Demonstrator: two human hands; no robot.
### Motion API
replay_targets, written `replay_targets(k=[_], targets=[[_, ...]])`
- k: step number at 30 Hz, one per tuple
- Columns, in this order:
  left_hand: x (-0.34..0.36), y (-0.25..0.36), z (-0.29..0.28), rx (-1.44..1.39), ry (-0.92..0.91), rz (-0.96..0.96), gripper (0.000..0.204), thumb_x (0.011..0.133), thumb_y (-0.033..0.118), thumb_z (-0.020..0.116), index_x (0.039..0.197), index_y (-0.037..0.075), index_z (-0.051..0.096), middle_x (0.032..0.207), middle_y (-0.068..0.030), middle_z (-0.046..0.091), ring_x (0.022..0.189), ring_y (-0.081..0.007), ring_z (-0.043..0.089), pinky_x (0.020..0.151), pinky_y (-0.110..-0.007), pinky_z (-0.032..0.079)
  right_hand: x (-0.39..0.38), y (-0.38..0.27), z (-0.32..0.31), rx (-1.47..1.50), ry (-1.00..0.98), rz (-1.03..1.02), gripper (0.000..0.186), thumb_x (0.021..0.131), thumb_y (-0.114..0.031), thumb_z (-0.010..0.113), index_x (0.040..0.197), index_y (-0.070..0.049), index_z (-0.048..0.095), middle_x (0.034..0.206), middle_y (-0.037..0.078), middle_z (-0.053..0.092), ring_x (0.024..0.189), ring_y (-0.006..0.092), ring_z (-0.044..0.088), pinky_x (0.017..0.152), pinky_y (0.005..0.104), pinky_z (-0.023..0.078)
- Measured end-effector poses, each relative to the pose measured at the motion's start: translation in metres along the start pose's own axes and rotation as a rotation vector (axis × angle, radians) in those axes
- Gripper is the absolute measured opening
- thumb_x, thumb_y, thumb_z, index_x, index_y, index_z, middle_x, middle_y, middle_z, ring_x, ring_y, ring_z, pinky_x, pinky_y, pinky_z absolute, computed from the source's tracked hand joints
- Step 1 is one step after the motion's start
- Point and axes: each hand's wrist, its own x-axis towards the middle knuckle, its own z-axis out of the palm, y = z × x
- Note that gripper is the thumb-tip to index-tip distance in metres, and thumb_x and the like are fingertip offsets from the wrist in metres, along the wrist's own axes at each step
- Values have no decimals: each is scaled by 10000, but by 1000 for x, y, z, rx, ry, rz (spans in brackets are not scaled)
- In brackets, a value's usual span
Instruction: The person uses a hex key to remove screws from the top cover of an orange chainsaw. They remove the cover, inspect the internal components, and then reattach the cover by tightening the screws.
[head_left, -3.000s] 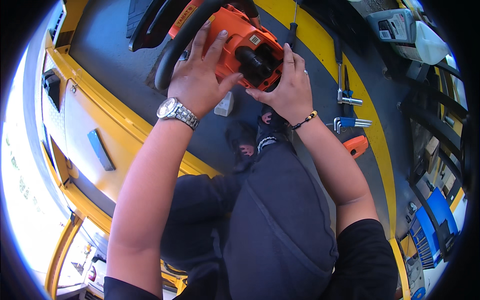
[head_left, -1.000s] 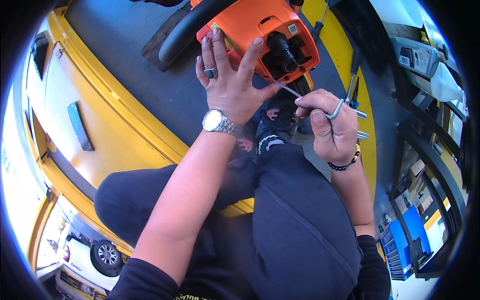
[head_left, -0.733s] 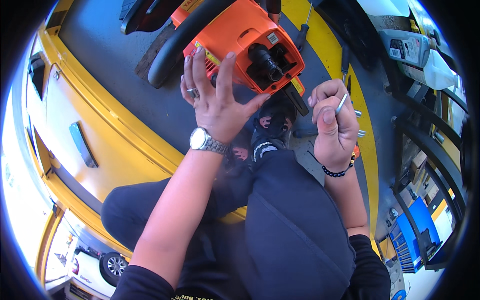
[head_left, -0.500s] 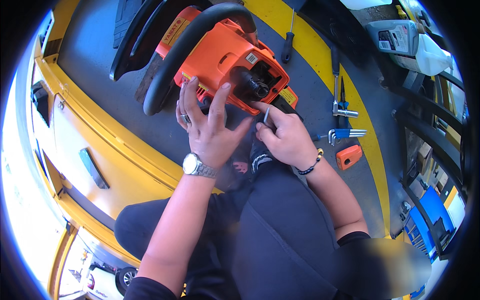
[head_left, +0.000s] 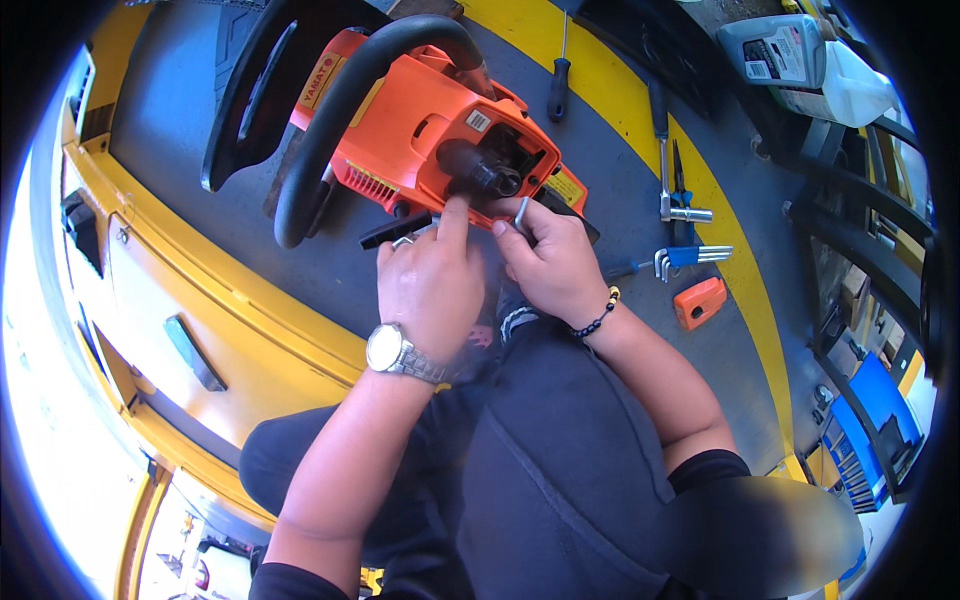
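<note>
The left hand is half curled, index finger extended, whether it grips anything hidden from sight; the right hand pinches a bent metal hex key. Just ahead sits the orange plastic chainsaw with its arched black handle, and beyond lies a slim, dark-handled screwdriver.

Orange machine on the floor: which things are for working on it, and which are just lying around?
Seem part of the job:
- orange machine
- bent metal key in the right hand
- left hand, a finger at the machine's open end
- small orange piece, perhaps, since its colour matches

Seem just lying about:
- dark-handled screwdriver
- hex keys in blue holder
- grey bottle
</note>
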Motion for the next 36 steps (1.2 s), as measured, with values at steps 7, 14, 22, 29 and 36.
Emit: replay_targets(k=[7,14,22,29,36], targets=[[6,2,18,-103,182,39,671,859,304,791,1400,31,502,799,-149,720,724,-331,718,713,-437,520,-23,-21,-39,40,83,-464,241,1049,-155,560,1152,-7,720,876,90,662,684,147,587,665,299,483],[-1,-18,40,-205,714,-7,1181,667,457,946,1612,103,331,1620,-289,251,1501,-523,265,1155,-584,345,-21,-31,-47,-135,-20,-695,225,897,8,702,1121,-16,697,916,126,708,770,285,678,704,367,539],[7,-11,72,-178,551,-92,1368,668,627,886,1688,282,43,1696,-336,37,1580,-531,99,1200,-669,77,-17,-33,-36,-395,-81,-780,283,856,-4,712,1138,-22,690,981,145,717,852,321,700,770,400,555],[12,-16,79,-218,618,-39,1380,617,541,941,1674,281,93,1671,-365,104,1513,-515,291,1188,-663,120,-16,-32,-32,-564,-126,-790,312,843,-25,729,1150,-15,674,1053,139,700,914,328,686,825,417,550],[17,-17,83,-174,743,-35,1301,604,478,940,1658,298,199,1647,-380,213,1137,-462,672,1185,-577,221,-11,-48,-29,-613,-232,-760,299,837,-52,742,1129,-30,681,1021,124,690,880,313,683,794,412,555]])
